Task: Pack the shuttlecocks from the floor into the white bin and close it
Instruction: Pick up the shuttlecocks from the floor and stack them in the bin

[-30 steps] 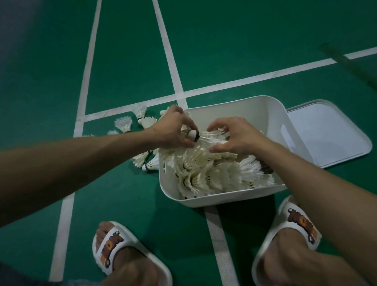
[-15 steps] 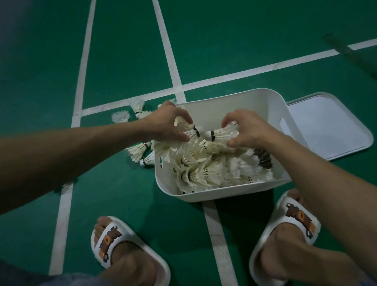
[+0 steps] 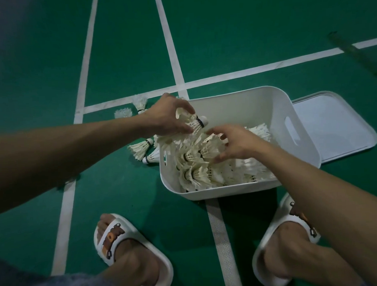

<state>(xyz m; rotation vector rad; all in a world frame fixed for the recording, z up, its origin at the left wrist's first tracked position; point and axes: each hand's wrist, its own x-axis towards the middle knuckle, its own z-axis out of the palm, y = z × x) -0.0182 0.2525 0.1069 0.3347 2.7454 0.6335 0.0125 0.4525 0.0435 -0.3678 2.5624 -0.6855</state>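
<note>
Shuttlecocks (image 3: 197, 174) lie heaped in the white bin (image 3: 227, 191), feathered skirts overlapping and corks pointing every way. The heap is highest against the bin's left wall and lower towards the right. The bin stands open on the green court floor (image 3: 120, 188), astride one of the white court lines (image 3: 218, 238), between the person's feet and a little ahead of them. Its white lid (image 3: 336, 124) lies flat on the floor just beside the bin's right wall, with one edge hidden behind that wall.

Both hands are over the bin, close together but not touching. The left hand (image 3: 167, 115) reaches across the left rim and grips a single shuttlecock (image 3: 192, 122) by its feathers. That shuttlecock's black-banded cork sticks out to the right, clear of the fingers and above the pile. The right hand (image 3: 239, 143) is down on the heap, fingers above and thumb below, curled round the skirt of the topmost shuttlecock (image 3: 211, 149).

Four loose shuttlecocks are on the floor to the left of the bin. Two lie on their sides near the left wall, the nearer one (image 3: 150, 158) just beside it and the other (image 3: 139, 148) next to that. Two more (image 3: 139, 102) sit farther off by the crossing court line, one of them showing only as a blurred tuft.

White slippers (image 3: 122, 241) with a brown and orange print are on both feet, one on either side of the line under the bin.
</note>
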